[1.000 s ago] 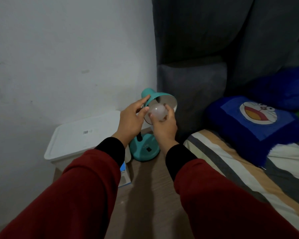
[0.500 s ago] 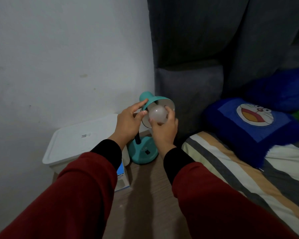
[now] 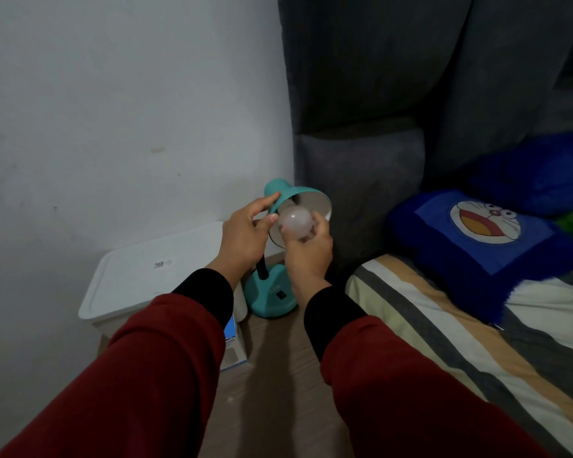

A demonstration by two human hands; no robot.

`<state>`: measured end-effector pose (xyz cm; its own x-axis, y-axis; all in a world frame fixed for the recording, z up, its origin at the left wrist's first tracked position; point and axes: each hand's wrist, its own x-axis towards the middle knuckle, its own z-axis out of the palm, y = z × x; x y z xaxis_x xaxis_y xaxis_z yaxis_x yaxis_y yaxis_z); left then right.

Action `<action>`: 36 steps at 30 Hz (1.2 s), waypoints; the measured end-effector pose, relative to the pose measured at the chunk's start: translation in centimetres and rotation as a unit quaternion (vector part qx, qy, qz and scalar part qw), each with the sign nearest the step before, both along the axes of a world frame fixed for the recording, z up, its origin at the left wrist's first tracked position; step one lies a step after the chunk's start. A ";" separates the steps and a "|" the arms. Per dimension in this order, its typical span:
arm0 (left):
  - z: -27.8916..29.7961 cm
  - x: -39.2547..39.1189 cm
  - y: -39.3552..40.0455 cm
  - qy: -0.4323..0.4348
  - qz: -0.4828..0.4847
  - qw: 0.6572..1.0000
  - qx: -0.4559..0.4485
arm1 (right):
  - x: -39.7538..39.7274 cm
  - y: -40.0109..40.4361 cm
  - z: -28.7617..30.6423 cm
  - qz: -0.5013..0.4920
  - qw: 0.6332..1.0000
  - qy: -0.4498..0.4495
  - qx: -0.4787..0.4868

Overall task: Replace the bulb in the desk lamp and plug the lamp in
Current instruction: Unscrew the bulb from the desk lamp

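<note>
Right fingers (image 3: 316, 223) gripping bulb (image 3: 294, 220) at teal lamp shade (image 3: 306, 201), left fingers (image 3: 262, 206) holding shade, white lidded bin (image 3: 153, 269) beside

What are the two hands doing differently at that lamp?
The left hand holds the teal lamp shade from the side, finger and thumb stretched along it; the right hand curls its fingers round the white bulb at the shade's mouth. The left touches only the shade, the right only the bulb. Both wear red sleeves with black cuffs.
</note>
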<state>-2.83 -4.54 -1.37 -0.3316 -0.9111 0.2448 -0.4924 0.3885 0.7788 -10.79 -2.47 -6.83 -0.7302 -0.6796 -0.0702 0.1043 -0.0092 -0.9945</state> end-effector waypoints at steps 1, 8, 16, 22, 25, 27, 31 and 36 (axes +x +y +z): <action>0.0 0.0 0.0 0.000 0.000 1.000 0.001 | -0.1 0.0 0.1 -0.004 1.000 0.014 -0.009; 0.0 -0.1 0.0 0.009 0.004 1.000 0.003 | -0.1 0.2 0.0 -0.013 0.999 -0.042 0.005; -0.2 -0.2 0.0 0.012 0.000 1.000 0.006 | -0.4 0.4 0.4 0.023 0.999 -0.036 0.008; 0.0 -0.2 0.0 0.004 0.001 1.000 0.003 | -0.4 0.0 -0.1 -0.006 1.000 -0.014 0.018; 0.0 -0.2 0.0 0.004 0.007 1.000 -0.001 | -0.7 0.0 0.0 -0.001 1.000 -0.025 0.012; 0.0 -0.2 0.0 0.000 0.004 1.000 -0.005 | -1.0 0.0 0.2 0.016 1.000 -0.025 -0.002; -0.1 -0.3 0.0 0.005 0.003 1.000 -0.008 | -0.5 0.1 0.7 0.018 0.994 -0.104 -0.018; 0.0 -0.5 -0.1 0.005 0.004 1.000 -0.001 | -1.0 0.2 0.5 0.018 0.998 -0.052 -0.026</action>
<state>-3.30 -4.63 -1.35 -0.3222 -0.9133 0.2492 -0.4876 0.3857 0.7833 -11.79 -2.23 -6.37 -0.6963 -0.7094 -0.1087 0.2088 -0.0552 -0.9764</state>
